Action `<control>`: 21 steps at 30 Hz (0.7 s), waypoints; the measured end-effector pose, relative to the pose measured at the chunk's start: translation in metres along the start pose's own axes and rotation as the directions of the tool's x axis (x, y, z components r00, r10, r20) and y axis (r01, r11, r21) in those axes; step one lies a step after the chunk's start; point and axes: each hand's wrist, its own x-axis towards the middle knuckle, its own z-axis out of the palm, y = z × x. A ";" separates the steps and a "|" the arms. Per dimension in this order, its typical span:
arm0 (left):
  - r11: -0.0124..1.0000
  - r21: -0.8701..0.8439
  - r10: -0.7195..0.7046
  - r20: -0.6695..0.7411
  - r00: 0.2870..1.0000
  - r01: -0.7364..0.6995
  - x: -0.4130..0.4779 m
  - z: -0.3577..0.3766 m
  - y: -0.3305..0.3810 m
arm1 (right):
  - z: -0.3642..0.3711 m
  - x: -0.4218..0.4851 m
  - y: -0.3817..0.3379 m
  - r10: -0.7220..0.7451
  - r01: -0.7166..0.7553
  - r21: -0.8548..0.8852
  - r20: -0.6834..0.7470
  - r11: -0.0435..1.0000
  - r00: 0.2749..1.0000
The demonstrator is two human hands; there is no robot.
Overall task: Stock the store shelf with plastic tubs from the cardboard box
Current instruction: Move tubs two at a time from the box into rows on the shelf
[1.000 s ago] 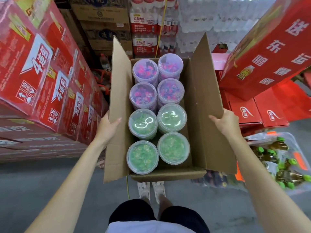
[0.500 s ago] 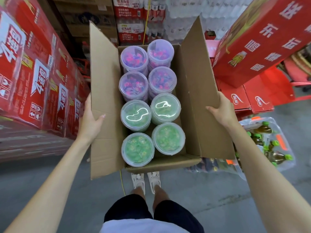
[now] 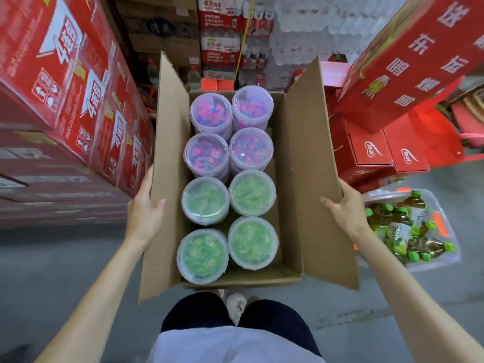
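An open cardboard box point(image 3: 309, 184) is carried in front of me at waist height, its long flaps standing up. Inside stand several clear plastic tubs in two rows: green-filled tubs point(image 3: 252, 242) near me, purple and pink ones point(image 3: 207, 155) farther away. My left hand point(image 3: 145, 210) grips the left flap, thumb over its inner face. My right hand point(image 3: 343, 205) grips the right flap the same way. No store shelf is in sight.
Stacked red cartons point(image 3: 78, 82) wall the left side. More red cartons point(image 3: 419, 61) stand at right, above a shrink-wrapped pack of green-capped bottles point(image 3: 408, 226) on the floor. Packs of bottled water point(image 3: 225, 30) fill the far end. Grey concrete floor lies underfoot.
I have walked on with the box. The red cartons at left and the bottle pack at right have shifted in view. Both hands keep their hold on the flaps.
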 end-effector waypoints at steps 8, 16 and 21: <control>0.997 0.028 -0.068 -0.083 0.994 0.071 -0.109 -0.017 -0.022 | -0.003 -0.075 0.022 -0.122 0.121 0.015 0.156 0.993 0.980; 0.976 -0.111 -0.213 -0.269 0.939 0.190 -0.268 -0.028 -0.065 | 0.006 -0.137 0.034 -0.343 0.376 -0.030 0.344 0.926 0.874; 0.955 -0.087 -0.291 -0.432 0.853 0.282 -0.344 -0.063 -0.081 | 0.034 -0.171 0.004 -0.462 0.527 -0.025 0.446 0.850 0.767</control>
